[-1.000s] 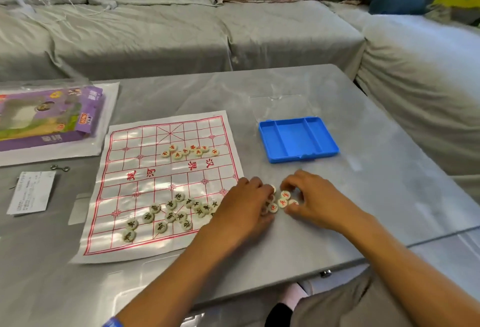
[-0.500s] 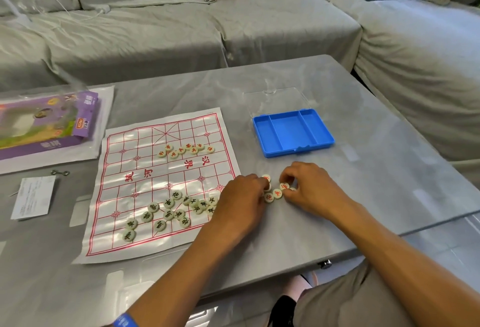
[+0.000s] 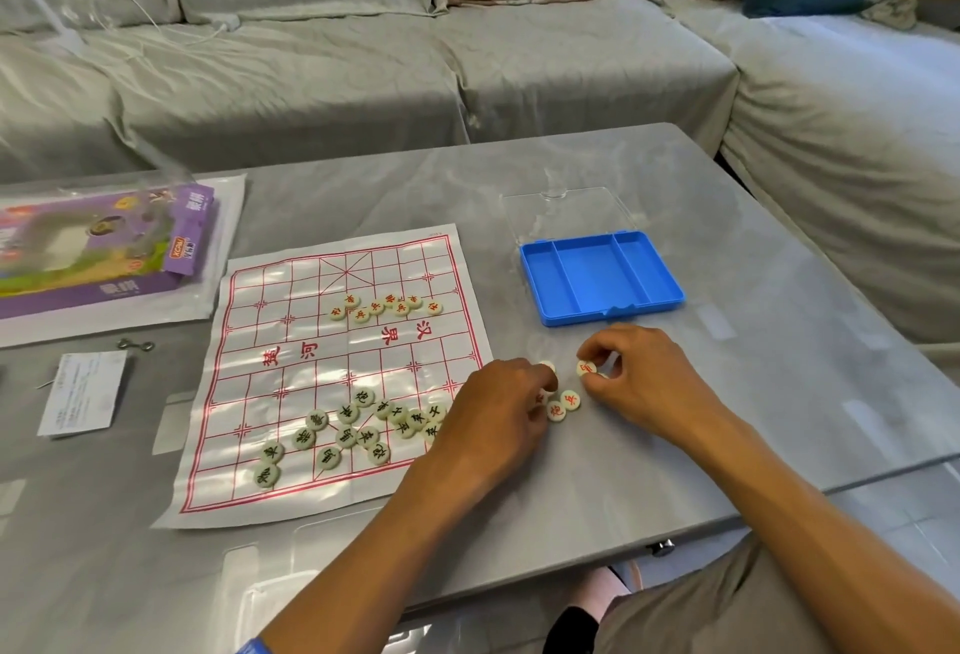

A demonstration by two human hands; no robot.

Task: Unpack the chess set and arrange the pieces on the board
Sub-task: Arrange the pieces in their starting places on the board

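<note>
A paper Chinese chess board (image 3: 291, 341) with red lines lies on the grey table. Several red-marked pieces (image 3: 387, 306) cluster at its far side, and several dark-marked pieces (image 3: 353, 432) lie loose at its near side. A few red-marked pieces (image 3: 563, 405) sit on the table just right of the board. My right hand (image 3: 644, 383) pinches one red-marked piece (image 3: 587, 368), lifted a little. My left hand (image 3: 493, 424) curls over the pile, fingertips on a piece (image 3: 546, 367); what it holds is hidden.
The blue compartment tray (image 3: 602, 276) stands beyond my hands with its clear lid (image 3: 566, 211) behind it. A purple box (image 3: 98, 248) on a plastic bag, a paper slip (image 3: 83, 391) and a small metal clip (image 3: 136, 344) lie left. A grey sofa (image 3: 363, 55) wraps the table.
My right hand has picked one red-marked piece out of the small pile and raised it. Both hands stay over the pile; the camera view has shifted slightly.
</note>
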